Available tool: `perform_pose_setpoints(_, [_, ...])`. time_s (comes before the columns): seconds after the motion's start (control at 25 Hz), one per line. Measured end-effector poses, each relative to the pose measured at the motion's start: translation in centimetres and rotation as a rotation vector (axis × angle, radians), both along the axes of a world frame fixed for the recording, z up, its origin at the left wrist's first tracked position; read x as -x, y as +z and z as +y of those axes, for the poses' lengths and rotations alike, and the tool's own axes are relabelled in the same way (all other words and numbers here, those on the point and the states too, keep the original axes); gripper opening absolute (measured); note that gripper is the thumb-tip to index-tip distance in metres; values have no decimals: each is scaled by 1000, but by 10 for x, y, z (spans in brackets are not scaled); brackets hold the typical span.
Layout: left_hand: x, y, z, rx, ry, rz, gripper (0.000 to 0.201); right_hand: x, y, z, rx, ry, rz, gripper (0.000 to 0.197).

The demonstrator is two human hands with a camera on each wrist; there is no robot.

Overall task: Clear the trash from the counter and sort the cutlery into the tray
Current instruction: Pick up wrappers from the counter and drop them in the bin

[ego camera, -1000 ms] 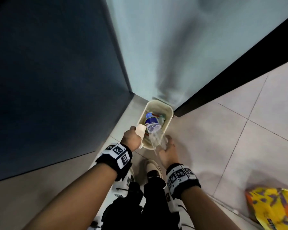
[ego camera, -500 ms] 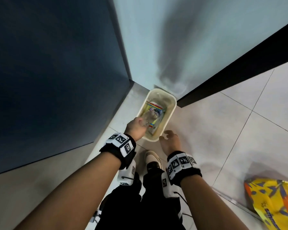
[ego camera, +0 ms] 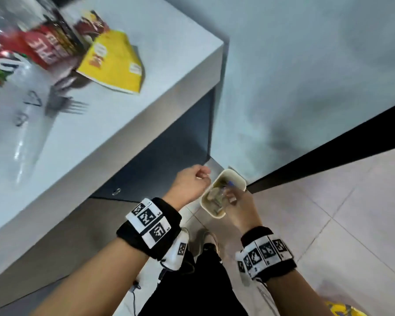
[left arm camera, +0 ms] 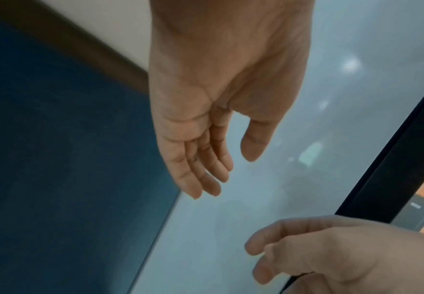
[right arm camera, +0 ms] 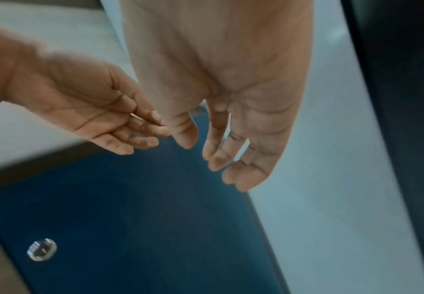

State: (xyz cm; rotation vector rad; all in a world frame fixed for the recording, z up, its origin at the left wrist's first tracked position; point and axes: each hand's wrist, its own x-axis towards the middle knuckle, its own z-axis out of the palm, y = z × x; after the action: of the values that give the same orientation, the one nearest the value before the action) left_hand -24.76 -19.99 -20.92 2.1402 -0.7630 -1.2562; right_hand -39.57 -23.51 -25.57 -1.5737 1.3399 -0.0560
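A cream trash bin point(ego camera: 237, 173) stands on the floor in the corner beside the counter, with a clear bottle point(ego camera: 226, 190) and other trash inside. My left hand point(ego camera: 192, 183) hangs just left of the bin, fingers loosely relaxed and holding nothing; the left wrist view shows its bare palm point(left arm camera: 231, 169). Over the bin's near right edge my right hand point(ego camera: 238, 205) is also empty, fingers slack point(right arm camera: 218, 159). On the counter point(ego camera: 123, 124) lie a yellow snack bag point(ego camera: 114, 62), red wrappers point(ego camera: 46, 46) and a fork point(ego camera: 66, 104).
Clear plastic point(ego camera: 21, 124) covers the counter's left part. A dark blue cabinet door point(ego camera: 169, 156) with a round lock point(ego camera: 116, 191) sits under the counter. A pale wall rises behind the bin. A yellow-orange bag point(ego camera: 344, 309) lies on the tiled floor at bottom right.
The white cup and the bottle have left my hands and dropped into the bin. Both hands have risen away from it, empty. My view has swung up to take in the counter.
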Motion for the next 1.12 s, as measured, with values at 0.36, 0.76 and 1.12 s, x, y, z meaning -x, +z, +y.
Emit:
perform_pose_setpoints(0.36, [-58, 199, 56, 313, 253, -367, 24, -80, 145, -11, 223, 246, -276, 22])
perform_pose_setpoints(0.76, [-159, 205, 121, -135, 188, -862, 73, -213, 208, -48, 557, 308, -261, 42])
perform_pose_setpoints(1.12, [-174, 184, 119, -121, 140, -790, 71, -257, 213, -53, 431, 344, -123, 94])
